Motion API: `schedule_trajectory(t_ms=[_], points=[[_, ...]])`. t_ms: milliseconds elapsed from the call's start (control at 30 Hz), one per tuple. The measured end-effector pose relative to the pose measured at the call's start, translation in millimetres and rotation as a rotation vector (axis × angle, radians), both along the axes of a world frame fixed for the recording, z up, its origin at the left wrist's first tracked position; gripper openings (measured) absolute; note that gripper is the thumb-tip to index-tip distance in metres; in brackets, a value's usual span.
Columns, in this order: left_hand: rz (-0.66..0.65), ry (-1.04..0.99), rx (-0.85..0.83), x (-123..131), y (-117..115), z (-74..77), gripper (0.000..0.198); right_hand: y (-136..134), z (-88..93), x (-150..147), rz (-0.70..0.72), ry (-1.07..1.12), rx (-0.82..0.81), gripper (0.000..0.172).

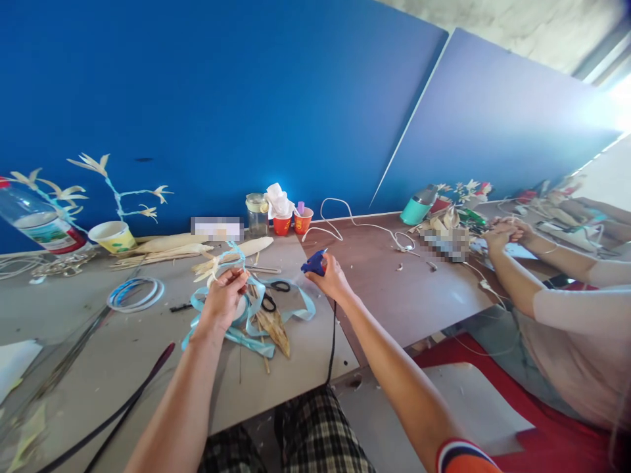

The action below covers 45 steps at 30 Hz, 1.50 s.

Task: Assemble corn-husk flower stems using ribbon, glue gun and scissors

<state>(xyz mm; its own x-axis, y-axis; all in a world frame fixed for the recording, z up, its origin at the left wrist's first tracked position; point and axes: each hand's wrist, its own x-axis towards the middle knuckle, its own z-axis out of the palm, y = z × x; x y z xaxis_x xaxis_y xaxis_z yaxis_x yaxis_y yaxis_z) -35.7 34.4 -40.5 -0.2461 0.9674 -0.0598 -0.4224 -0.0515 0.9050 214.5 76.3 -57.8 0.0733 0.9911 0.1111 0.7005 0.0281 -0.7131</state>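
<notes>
My left hand [224,297] is closed on a stem wrapped in light blue ribbon [231,253] with pale dried leaf petals [206,269] at its tip. Loose light blue ribbon [256,328] trails under it across the grey table [98,355]. My right hand [331,277] grips a blue glue gun [314,263], held just above the table; its black cord [333,341] hangs down over the edge. Black scissors [272,295] and a dried husk [275,327] lie between my hands.
A ribbon roll [135,293], a yellow paper cup [113,236], a plastic bottle [37,223] and a finished blue branch [118,197] sit at left. Two red cups [292,222] and a jar [256,213] stand by the blue wall. Another person's hands [503,233] work at right.
</notes>
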Motion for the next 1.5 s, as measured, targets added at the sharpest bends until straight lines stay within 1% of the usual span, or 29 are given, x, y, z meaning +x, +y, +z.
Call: schedule_trajectory(t_ms=[133, 200, 233, 300, 367, 400, 467, 533, 567, 633, 700, 833, 900, 1000, 1133, 1200, 1333, 1400, 1500], points=[[0.012, -0.042, 0.030, -9, 2, 0.6, 0.030, 5, -1.6, -9, -0.024, -0.220, -0.067, 0.076], [0.021, -0.055, 0.040, -12, 3, -0.1, 0.029, 5, 1.9, -13, -0.035, -0.322, -0.098, 0.072], [0.023, -0.053, 0.041, -13, 3, -0.4, 0.029, 5, 4.8, -16, -0.043, -0.384, -0.089, 0.068], [0.033, -0.034, 0.036, -15, 4, -0.8, 0.029, 1, 12.6, -22, -0.068, -0.491, 0.001, 0.056], [0.051, -0.011, 0.029, -15, 4, -0.8, 0.029, -5, 21.0, -31, -0.036, -0.481, 0.151, 0.043], [0.058, -0.001, 0.027, -14, 3, -0.7, 0.029, -9, 24.4, -38, 0.034, -0.435, 0.196, 0.037], [0.069, 0.020, 0.026, -14, 3, -0.5, 0.029, -15, 28.1, -54, 0.292, -0.349, 0.169, 0.031], [0.075, 0.040, 0.025, -13, 3, -0.3, 0.029, -21, 27.0, -71, 0.477, -0.397, 0.104, 0.028], [0.076, 0.049, 0.025, -12, 2, -0.3, 0.029, -23, 25.3, -79, 0.505, -0.464, 0.092, 0.027], [0.076, 0.061, 0.023, -11, 2, -0.3, 0.029, -25, 21.4, -91, 0.480, -0.592, 0.053, 0.027], [0.077, 0.071, 0.023, -11, 2, -0.7, 0.029, -25, 19.6, -98, 0.459, -0.675, 0.027, 0.030], [0.071, 0.096, 0.030, -11, 2, -3.1, 0.029, -21, 24.3, -105, 0.494, -0.720, -0.025, 0.045], [0.065, 0.101, 0.031, -12, 3, -4.6, 0.029, -19, 28.0, -106, 0.528, -0.733, -0.063, 0.048], [0.070, 0.102, 0.031, -13, 4, -6.0, 0.028, -18, 30.7, -106, 0.566, -0.765, -0.116, 0.045], [0.075, 0.124, 0.036, -12, 4, -5.6, 0.028, -15, 29.9, -107, 0.578, -0.803, -0.122, 0.044], [0.072, 0.131, 0.039, -11, 4, -5.0, 0.028, -13, 30.6, -109, 0.601, -0.816, -0.155, 0.044], [0.080, 0.115, 0.038, -10, 4, -4.2, 0.029, -8, 35.4, -111, 0.640, -0.828, -0.226, 0.034], [0.087, 0.116, 0.032, -10, 4, -4.1, 0.029, -8, 37.2, -111, 0.636, -0.831, -0.235, 0.029], [0.086, 0.124, 0.023, -11, 4, -3.9, 0.029, -9, 37.4, -112, 0.624, -0.831, -0.238, 0.027]])
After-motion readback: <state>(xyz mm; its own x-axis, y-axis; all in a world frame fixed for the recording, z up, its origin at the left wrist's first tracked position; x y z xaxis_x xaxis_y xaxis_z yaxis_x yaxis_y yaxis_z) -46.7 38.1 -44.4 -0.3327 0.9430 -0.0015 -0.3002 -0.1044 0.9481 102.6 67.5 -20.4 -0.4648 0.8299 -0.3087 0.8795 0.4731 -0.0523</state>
